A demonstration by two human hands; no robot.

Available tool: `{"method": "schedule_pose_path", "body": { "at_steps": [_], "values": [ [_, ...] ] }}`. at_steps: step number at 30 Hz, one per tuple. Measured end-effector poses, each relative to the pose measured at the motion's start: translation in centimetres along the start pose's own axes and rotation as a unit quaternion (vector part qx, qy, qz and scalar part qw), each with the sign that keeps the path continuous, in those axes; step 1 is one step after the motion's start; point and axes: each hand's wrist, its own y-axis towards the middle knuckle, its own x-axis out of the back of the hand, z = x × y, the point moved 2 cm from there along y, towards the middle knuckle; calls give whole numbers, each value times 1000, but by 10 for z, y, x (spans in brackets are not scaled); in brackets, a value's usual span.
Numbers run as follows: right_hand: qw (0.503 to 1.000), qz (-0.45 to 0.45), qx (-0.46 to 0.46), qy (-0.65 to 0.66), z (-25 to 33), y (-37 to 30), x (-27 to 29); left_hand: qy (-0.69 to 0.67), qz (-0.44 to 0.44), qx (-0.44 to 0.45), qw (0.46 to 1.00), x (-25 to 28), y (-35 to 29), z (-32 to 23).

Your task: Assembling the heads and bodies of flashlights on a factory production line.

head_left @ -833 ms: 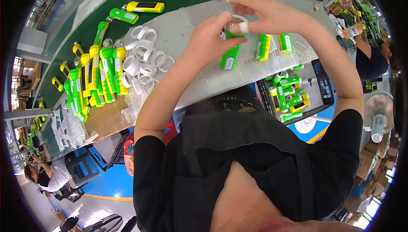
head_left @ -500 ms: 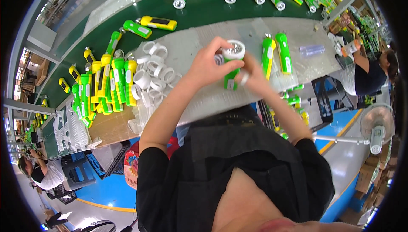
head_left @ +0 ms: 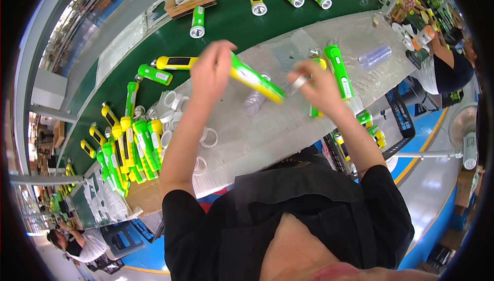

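A workshop with a blue floor [head_left: 414, 170] surrounds a grey, plastic-covered desk [head_left: 242, 152], beyond whose far edge runs a green belt [head_left: 231, 3]; over the desk a green-and-yellow flashlight [head_left: 252, 78] slants down to the right, blurred; the left hand [head_left: 211, 70] has its grip clenched around the flashlight's upper end; the right hand [head_left: 320, 88], with a white band around one finger, is well apart from that flashlight, over another flashlight [head_left: 315, 111] partly hidden beneath it; I cannot tell whether the right grip is released or touching that one; a clear tube [head_left: 253, 104] lies just below the held flashlight; a green flashlight [head_left: 337, 72] lies beside the right hand, and a second clear tube [head_left: 375, 57] farther right; loose white rings [head_left: 209, 137] lie around the left forearm, next to a heap of green and yellow flashlights [head_left: 128, 150]; more flashlights lie on the belt, near a carton [head_left: 191, 6] of white parts; a black crate [head_left: 405, 121] holding flashlights sits below the desk; a co-worker [head_left: 448, 70] is at the far right, another person [head_left: 90, 246] at the lower left.
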Motion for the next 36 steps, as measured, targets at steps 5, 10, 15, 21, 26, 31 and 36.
{"method": "schedule_pose_path", "body": {
  "at_steps": [5,10,15,21,26,31,36],
  "values": [
    [946,-38,-140,-291,-39,15,42,231,-175,-34,957,-17,69,91],
    [957,-73,-161,-228,-53,16,27,289,-45,-90,952,-50,67,125],
    [946,-1,-229,228,-65,-4,26,-19,111,41,993,-70,20,37],
    [922,147,-53,353,23,-36,0,-126,70,-8,989,-67,-38,-21],
    [926,234,-5,296,45,-67,-20,-335,194,188,903,-45,-75,-37],
    [922,290,36,255,63,-87,-37,-272,233,289,888,-3,-110,-48],
    [896,303,-37,324,54,-92,-52,-285,86,173,939,4,-128,-52]
  ]
}}
